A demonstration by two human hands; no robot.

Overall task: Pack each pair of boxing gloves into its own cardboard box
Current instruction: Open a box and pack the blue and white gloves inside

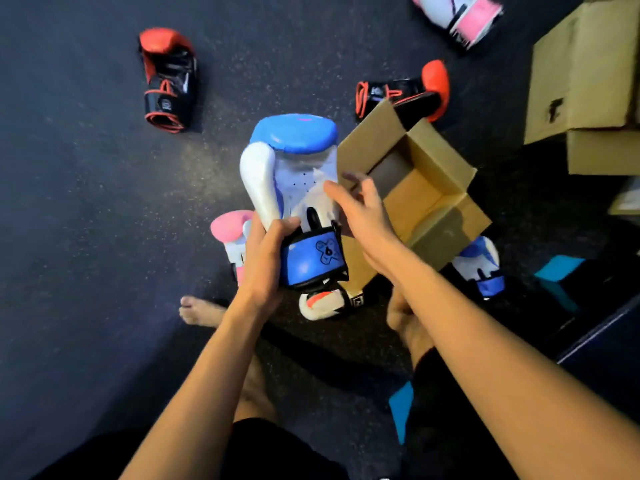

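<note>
While gripped at its blue wrist cuff (311, 259) by the left hand (266, 258), fingers wrapped tight around the strap end, held upright over the dark speckled floor (86, 202), just left of the open cardboard box (412, 188): a blue-and-white boxing glove (291, 168), padded knuckle end pointing away. Reaching across beside it, the right hand (367, 213), fingers spread and empty, hovering between the glove's palm side and the near flap of the box, touching neither for certain. Partly hidden behind the box's lower right corner, the matching blue-and-white glove (481, 265), lying on the floor. Scattered around: two red-and-black gloves (168, 81), well apart from each other, one beyond the box; a pink-and-white glove (230, 237) just behind the left hand, its likely partner (457, 15) at the top edge; a white glove with an orange mark (325, 303) below the cuff. Stacked at right, larger cardboard boxes (585, 71). Judged by its bulk and foam padding: light for its size, soft and springy at the fist, glossy and possibly slippery on the shell, stiffest at the cuff, hence the firmest place to hold; some squeezing probably needed to seat both gloves in the box.
</note>
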